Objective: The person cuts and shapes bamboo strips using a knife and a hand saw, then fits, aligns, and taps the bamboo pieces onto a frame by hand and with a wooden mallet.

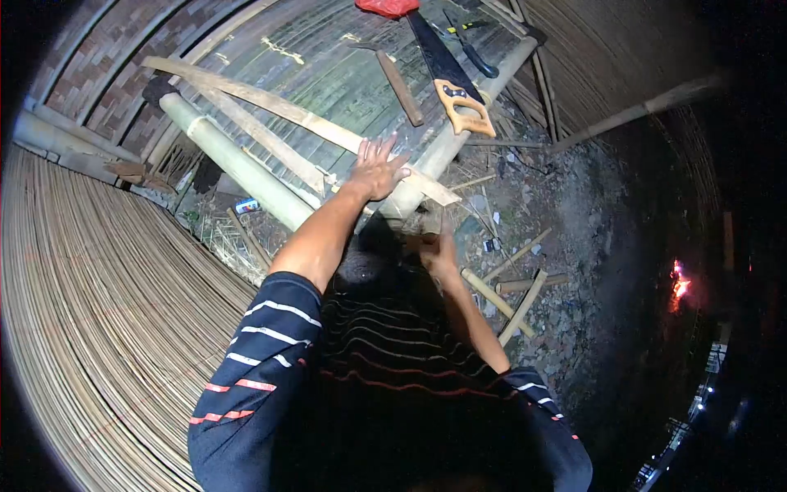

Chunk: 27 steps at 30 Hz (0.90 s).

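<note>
My left hand [378, 174] lies flat with its fingers spread on a long split bamboo strip [270, 104], pressing it where it crosses a round bamboo pole [443, 157]. The strip's cut end [441, 193] sticks out past the pole to the right. Below that end is my right hand [440, 256], its fingers curled, blurred and partly in shadow. Something brown shows beside the fingers, too dim to name. A handsaw [466, 107] with a wooden handle and a wooden-handled tool [399, 88] with a thin metal head lie on the platform beyond my hands.
A second bamboo strip [266, 148] lies beside a thick bamboo pole [246, 174] at the left. Cut bamboo pieces [522, 309] and rubble cover the ground at right. A dark-handled tool [478, 59] and a red bag [387, 7] rest at the platform's far side. A fire [679, 287] glows far right.
</note>
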### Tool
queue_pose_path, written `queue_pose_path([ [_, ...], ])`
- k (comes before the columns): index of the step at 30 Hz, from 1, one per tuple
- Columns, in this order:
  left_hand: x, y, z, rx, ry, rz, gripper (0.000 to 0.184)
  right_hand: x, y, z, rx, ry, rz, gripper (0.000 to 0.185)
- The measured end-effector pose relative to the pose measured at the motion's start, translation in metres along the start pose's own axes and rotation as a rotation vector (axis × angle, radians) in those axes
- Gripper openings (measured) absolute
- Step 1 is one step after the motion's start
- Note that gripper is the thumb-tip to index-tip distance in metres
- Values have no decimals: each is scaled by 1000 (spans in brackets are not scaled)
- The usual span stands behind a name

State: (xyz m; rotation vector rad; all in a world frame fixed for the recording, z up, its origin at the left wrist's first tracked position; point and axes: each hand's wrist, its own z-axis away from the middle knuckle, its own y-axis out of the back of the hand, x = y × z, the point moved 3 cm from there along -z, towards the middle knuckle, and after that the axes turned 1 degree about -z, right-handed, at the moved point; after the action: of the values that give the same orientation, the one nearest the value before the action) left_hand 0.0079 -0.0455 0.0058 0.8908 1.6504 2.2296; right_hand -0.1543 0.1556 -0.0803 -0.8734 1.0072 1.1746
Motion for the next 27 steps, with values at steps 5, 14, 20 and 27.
queue_pose_path([
  [5,0,20,-5,-177,14,65,70,-94,-53,33,72,50,641,96],
  [14,6,35,10,-263,-16,-82,88,-122,-52,120,-270,-139,591,61],
  [20,-8,17,6,19,-183,-140,68,-214,8,169,-95,-104,878,53],
  [27,-8,56,16,375,-499,-186,42,-234,137,193,937,-64,1121,46],
])
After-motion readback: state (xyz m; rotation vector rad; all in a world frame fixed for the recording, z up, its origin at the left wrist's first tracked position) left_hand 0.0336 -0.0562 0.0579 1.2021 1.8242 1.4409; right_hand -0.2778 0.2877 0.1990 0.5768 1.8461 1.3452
